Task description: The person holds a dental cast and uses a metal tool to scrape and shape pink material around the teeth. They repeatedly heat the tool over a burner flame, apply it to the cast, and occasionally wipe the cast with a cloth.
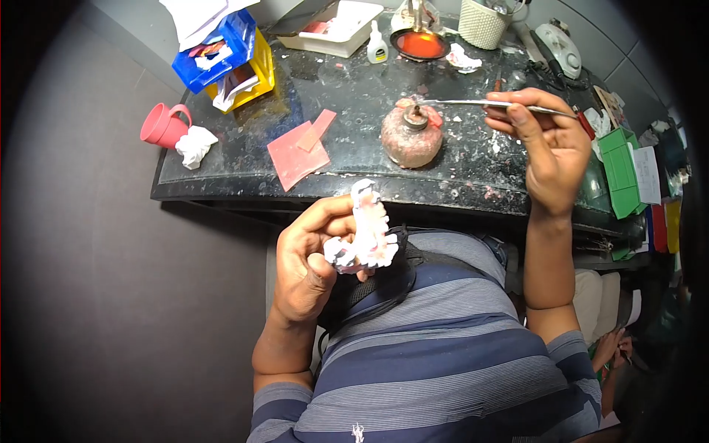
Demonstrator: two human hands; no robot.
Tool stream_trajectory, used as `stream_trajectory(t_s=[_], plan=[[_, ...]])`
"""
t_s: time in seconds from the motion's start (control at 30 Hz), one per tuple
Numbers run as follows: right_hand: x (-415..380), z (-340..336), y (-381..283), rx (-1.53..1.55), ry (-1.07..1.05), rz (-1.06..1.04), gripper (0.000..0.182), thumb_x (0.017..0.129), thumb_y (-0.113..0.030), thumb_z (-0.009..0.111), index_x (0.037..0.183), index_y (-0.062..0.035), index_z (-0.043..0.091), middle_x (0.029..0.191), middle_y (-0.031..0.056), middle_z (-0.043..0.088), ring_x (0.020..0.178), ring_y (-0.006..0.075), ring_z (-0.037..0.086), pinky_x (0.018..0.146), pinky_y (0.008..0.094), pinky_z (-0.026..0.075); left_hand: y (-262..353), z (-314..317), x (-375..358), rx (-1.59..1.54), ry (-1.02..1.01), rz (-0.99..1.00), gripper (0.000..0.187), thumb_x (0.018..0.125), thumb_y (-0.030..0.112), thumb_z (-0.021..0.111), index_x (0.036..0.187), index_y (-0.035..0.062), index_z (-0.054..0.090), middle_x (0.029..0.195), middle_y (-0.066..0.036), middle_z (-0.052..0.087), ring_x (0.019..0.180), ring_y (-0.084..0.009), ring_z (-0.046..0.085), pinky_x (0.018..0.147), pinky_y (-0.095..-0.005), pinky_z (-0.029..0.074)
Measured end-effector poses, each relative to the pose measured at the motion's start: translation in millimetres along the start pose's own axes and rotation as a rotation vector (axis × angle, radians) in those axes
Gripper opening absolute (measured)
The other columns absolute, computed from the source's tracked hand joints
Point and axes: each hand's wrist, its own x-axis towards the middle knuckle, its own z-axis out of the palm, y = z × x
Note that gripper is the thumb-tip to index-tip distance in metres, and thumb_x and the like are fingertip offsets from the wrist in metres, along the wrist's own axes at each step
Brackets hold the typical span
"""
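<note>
My left hand (306, 255) holds a white and pink dental model (369, 229) in front of my body, just off the bench's front edge. Between the thumb and fingers of my right hand (543, 136) is a thin metal tool (473, 103). The tool points left, and its tip is over the top of a round, pink-stained burner (411, 140) on the dark bench (236, 159). Whether a flame burns there, I cannot tell. Pink wax sheets (298, 155), a large one with a small strip on it, lie left of the burner.
A pink mug (164, 125) and crumpled tissue (196, 146) sit at the left. Behind are blue (247, 44) and yellow bins (264, 74), a white tray (354, 40), a small bottle (377, 46) and a red-orange dish (419, 46). A green basket (619, 173) and another person's hands (611, 348) are at right.
</note>
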Motion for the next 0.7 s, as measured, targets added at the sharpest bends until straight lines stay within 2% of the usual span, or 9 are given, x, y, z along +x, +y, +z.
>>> stream_trajectory(t_s=[0.2,0.3,0.53,0.6,0.7], plan=[[6.1,-1.0,5.5,-0.004,0.008,0.051,0.013,0.096,0.003,0.059,0.106,0.0103,0.061,0.102,0.0232,0.070,0.092,0.0286,0.072,0.080,0.0376,0.064,-2.4,-5.9,-0.8,0.013,-0.021,0.036,0.105,0.076,0.070,0.072,0.132,-0.0150,0.046,0.105,-0.018,0.068,0.081,-0.0143,0.067,0.062,-0.0237,0.052],[22.6,-4.5,7.6,-0.074,0.157,-0.052,0.014,0.095,0.002,0.061,0.107,0.0102,0.062,0.099,0.0225,0.071,0.092,0.0279,0.073,0.081,0.0364,0.063,-2.8,-3.8,-0.4,0.004,0.011,0.039,0.103,0.077,0.069,0.072,0.132,-0.0149,0.045,0.104,-0.018,0.068,0.080,-0.0148,0.067,0.062,-0.0242,0.052],[33.0,-1.2,21.1,-0.109,0.144,-0.064,0.015,0.094,0.003,0.063,0.107,0.0103,0.063,0.100,0.0218,0.071,0.094,0.0256,0.073,0.081,0.0325,0.063,-4.1,-7.8,-0.2,-0.008,-0.001,0.042,0.101,0.079,0.067,0.071,0.132,-0.0151,0.044,0.104,-0.019,0.068,0.079,-0.0150,0.067,0.061,-0.0240,0.052],[33.5,-0.7,22.4,-0.101,0.144,-0.063,0.014,0.094,0.004,0.062,0.107,0.0105,0.062,0.099,0.0215,0.071,0.094,0.0254,0.073,0.081,0.0323,0.063,-5.3,-10.7,0.5,0.036,-0.036,0.055,0.108,0.079,0.070,0.068,0.132,-0.0196,0.039,0.104,-0.022,0.065,0.081,-0.0202,0.068,0.056,-0.0260,0.055],[35.7,0.4,23.9,-0.114,0.148,-0.043,0.015,0.094,0.005,0.062,0.107,0.0109,0.062,0.099,0.0210,0.071,0.093,0.0249,0.073,0.081,0.0322,0.063,-5.1,-10.0,0.7,0.030,-0.047,0.065,0.107,0.080,0.069,0.068,0.132,-0.0196,0.039,0.105,-0.022,0.066,0.079,-0.0200,0.068,0.056,-0.0256,0.055]])
